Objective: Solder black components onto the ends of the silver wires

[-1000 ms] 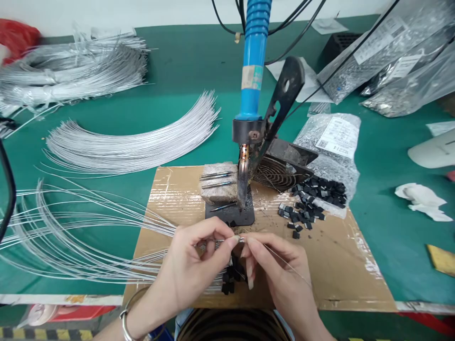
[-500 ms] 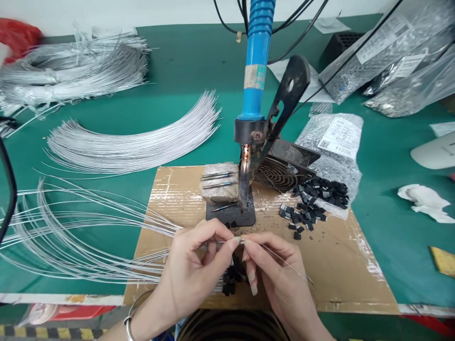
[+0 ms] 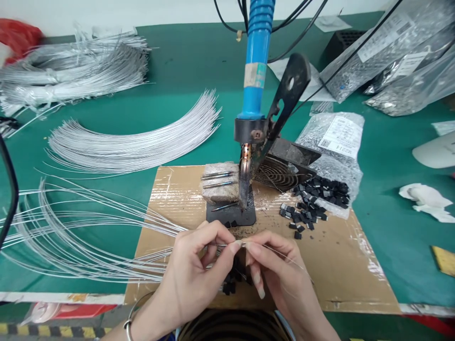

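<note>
My left hand [image 3: 195, 277] pinches a thin wire [image 3: 221, 245] between thumb and forefinger. Close beside it, my right hand [image 3: 284, 274] is closed with thumb and forefinger on the same line of wire, its fingertips almost touching the left ones. From the right hand a fine strand [image 3: 295, 263] curves off to the lower right. What lies between the fingertips is too small to make out. Just beyond both hands a blue-handled soldering iron [image 3: 256, 66] points down in its black stand. Small black connectors [image 3: 229, 287] with wires lie partly hidden beneath my hands.
White wires [image 3: 88, 222] fan out at left, with a curved bundle [image 3: 142, 149] behind. Loose black connectors [image 3: 305, 213] lie on the cardboard [image 3: 341, 265] near a small fan [image 3: 279, 173]. Plastic bags [image 3: 337, 137] stand at the right. A tip-holding block [image 3: 220, 194] sits beside the iron.
Both hands have shifted very slightly down and to the right, still pinching the wire. The fine strand at the right lies a little differently.
</note>
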